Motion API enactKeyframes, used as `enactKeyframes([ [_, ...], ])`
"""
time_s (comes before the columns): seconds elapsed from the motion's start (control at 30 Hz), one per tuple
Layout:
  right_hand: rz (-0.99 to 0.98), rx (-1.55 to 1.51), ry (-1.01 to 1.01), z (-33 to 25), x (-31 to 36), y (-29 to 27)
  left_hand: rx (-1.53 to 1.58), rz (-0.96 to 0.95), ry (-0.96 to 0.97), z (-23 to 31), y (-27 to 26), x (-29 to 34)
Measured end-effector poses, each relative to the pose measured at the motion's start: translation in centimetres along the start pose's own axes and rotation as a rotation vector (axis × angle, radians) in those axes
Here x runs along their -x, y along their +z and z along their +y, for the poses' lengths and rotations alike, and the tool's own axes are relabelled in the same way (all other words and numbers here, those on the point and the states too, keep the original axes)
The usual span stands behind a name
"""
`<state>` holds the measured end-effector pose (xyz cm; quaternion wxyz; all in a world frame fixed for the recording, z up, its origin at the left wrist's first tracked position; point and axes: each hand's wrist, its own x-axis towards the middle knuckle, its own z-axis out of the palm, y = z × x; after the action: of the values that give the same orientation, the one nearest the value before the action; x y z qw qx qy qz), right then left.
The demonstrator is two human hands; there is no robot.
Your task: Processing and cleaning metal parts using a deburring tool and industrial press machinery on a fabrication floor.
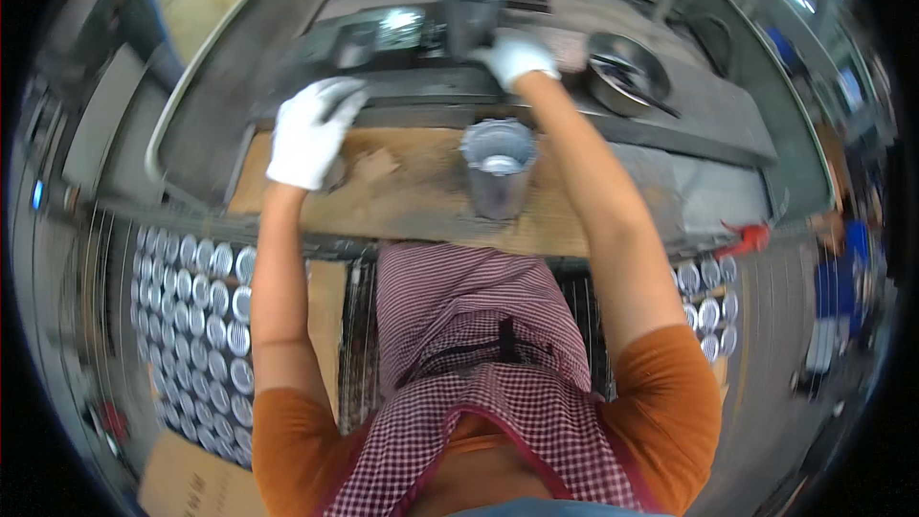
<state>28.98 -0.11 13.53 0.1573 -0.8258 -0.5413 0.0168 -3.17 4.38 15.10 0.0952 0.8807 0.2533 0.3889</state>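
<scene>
My right hand (522, 58), in a white glove, reaches forward to the lower right side of a grey tapered metal cup (472, 11) at the machine. Its fingertips meet the cup's base, but blur hides whether they grip it. A second, similar cup (500, 172) stands upright on the brown board (421, 206) in front of me, its ribbed rim facing up. My left hand (314, 134), also white-gloved, hovers over the board's left part. Its fingers are stretched toward the machine, the thumb apart, with nothing seen in them. A small torn brown scrap (375, 165) lies beside it.
Behind the board is a dark metal machine bed (412, 86). A steel bowl (627, 74) with a dark-handled tool stands at its right. Rows of round silver pieces (196, 325) lie low on the left, more (708, 306) on the right. A red object (745, 239) sits at the right edge.
</scene>
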Motion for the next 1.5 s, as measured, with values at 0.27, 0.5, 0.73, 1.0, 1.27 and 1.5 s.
enactKeyframes([
  [0.27, 0.035, 0.066, 0.066, -1.1, -0.1, 0.5, -0.223, -0.077, -0.462, -4.2, -4.7, 2.3],
  [0.5, -0.022, 0.133, 0.024, -1.9, -0.4, -0.6, -0.674, -0.650, -0.504, -3.6, -3.1, 0.3],
  [0.73, 0.010, 0.104, -0.001, -0.9, -0.1, -0.5, -0.614, -0.643, -0.427, -6.1, 0.6, 1.0],
  [1.0, 0.191, -0.058, 0.094, 7.0, 11.1, -3.9, 0.439, 0.060, -1.071, -14.8, 0.0, 6.1],
  [1.27, 0.410, -0.089, 0.390, 20.3, 25.8, -7.0, 1.596, 0.132, -0.855, -9.8, 0.6, 3.1],
  [1.5, 0.520, -0.028, 0.584, 29.8, 31.4, -4.4, 1.021, 0.271, -0.726, -5.6, 4.2, -2.9],
])
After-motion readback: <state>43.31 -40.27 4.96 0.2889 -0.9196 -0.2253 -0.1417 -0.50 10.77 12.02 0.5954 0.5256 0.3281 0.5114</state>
